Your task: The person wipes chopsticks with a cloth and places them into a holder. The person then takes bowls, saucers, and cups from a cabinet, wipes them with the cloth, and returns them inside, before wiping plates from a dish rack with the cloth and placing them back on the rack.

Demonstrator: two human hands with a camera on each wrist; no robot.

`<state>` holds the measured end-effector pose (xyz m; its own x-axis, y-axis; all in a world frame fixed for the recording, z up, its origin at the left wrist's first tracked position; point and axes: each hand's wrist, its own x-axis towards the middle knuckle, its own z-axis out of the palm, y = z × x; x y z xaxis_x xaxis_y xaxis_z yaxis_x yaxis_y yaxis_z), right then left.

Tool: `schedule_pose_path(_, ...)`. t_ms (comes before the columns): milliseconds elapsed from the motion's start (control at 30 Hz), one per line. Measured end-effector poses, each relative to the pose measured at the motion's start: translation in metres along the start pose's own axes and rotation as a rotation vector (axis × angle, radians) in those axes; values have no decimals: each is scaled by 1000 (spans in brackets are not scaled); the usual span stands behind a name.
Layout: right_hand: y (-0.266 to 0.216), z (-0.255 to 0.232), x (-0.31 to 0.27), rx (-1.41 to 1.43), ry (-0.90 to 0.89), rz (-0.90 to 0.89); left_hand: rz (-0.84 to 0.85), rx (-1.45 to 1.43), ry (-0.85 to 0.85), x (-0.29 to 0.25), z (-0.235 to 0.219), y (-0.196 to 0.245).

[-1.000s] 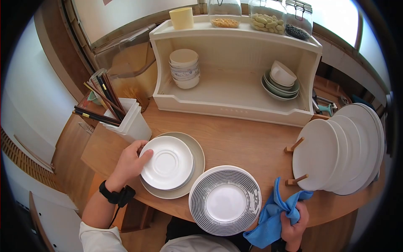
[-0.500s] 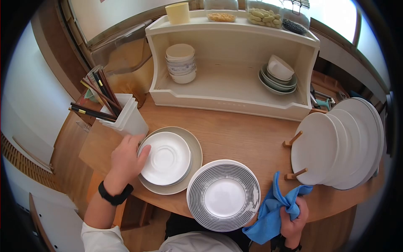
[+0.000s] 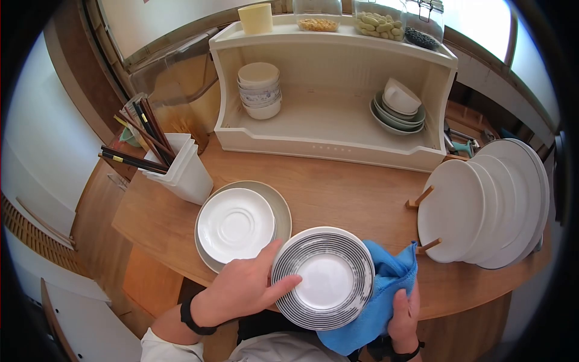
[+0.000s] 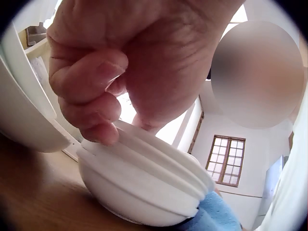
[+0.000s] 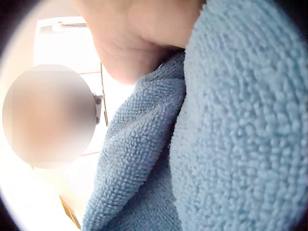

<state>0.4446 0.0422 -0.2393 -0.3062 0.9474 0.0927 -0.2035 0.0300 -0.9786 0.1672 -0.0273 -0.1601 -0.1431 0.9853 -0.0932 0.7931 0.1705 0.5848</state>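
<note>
The left hand (image 3: 238,289) has just left the white saucers (image 3: 235,226) and come to the striped plate (image 3: 325,280), pinching its rim with the thumb laid across the stripes; the left wrist view shows curled fingers on what looks like more than one nested edge. The right hand (image 3: 403,326) pinches the blue cloth (image 3: 391,274), now spread from the plate's 3 o'clock edge to below it. So both hands appear engaged with that plate, while the saucers lie released on the beige plate (image 3: 283,223), at its 10 o'clock.

The striped plate is at the near edge of the worktop (image 3: 350,193); whether it touches the wood is unclear. From it, the white holder (image 3: 194,178) stands at 10 o'clock, full of chopsticks (image 3: 158,136). The shelf (image 3: 325,127) at 12 o'clock holds stacked bowls (image 3: 260,90) towards 11 and green bowls (image 3: 401,127) towards 1, a white cup (image 3: 399,99) tilted inside them. On top, glass jars hold orange kernels (image 3: 318,24), pale beans (image 3: 379,24) and dark beans (image 3: 421,37); the yellow cup's (image 3: 255,20) contents are hidden.
</note>
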Motion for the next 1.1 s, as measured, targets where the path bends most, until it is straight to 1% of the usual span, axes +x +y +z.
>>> schedule_pose_path(67, -4, 11, 3, 72, -69, 6, 20, -17, 6, 5, 1, -4)
schedule_pose_path(100, -7, 14, 3, 71, -66, 3, 40, -33, 8, 7, 2, -6)
schedule_pose_path(167, -13, 17, 1, -149, -130, -40, 58, -21, 41, 9, 7, -13)
schedule_pose_path(267, -7, 13, 1, -182, -150, 8, 67, -1, 90, 7, 10, -17)
schedule_pose_path(333, -3, 11, 0, -214, -138, -4, 59, 8, 110, 6, 9, -17)
schedule_pose_path(400, -4, 12, -1, -245, -129, -14, 64, 122, 163, 3, 6, -14)
schedule_pose_path(533, -6, 16, -2, -267, -98, -34, 55, 80, 209, 0, -9, -3)
schedule_pose_path(600, -6, 14, -2, -285, -97, -58, 5, -86, 150, -2, -15, 3)
schedule_pose_path(633, -7, 13, -3, -303, -111, -38, 7, -85, 153, -2, -15, 3)
schedule_pose_path(700, -10, 10, -4, -322, -125, -23, 49, -294, 179, -3, -13, 0)
schedule_pose_path(733, -11, 10, -5, -287, -111, -16, 52, -294, 181, -3, -8, -6)
schedule_pose_path(800, -6, -1, -10, -252, -100, -14, 263, -595, 289, -2, 3, -21)
schedule_pose_path(833, 5, -16, -16, -258, 14, -63, 266, -595, 293, -4, 4, -19)
schedule_pose_path(867, 1, -15, -13, -263, 128, -112, 215, -774, 304, -7, 4, -14)
schedule_pose_path(900, -6, -16, -13, -67, 178, -155, 161, -953, 312, -10, 3, -9)
schedule_pose_path(933, -17, -20, -14, 129, 228, -195, 164, -953, 313, -13, 2, -7)
schedule_pose_path(967, -33, -23, -13, 216, 259, -274, 219, -784, 337, -16, 1, -5)
schedule_pose_path(1000, -45, 19, 2, 608, 422, -412, 272, -614, 357, -19, 0, -4)
schedule_pose_path(1033, -60, 30, 10, 606, 422, -417, 342, -527, 355, -20, 2, -1)
schedule_pose_path(1100, -94, 41, 14, -100, 35, -592, 602, -439, 279, -17, -2, 20)
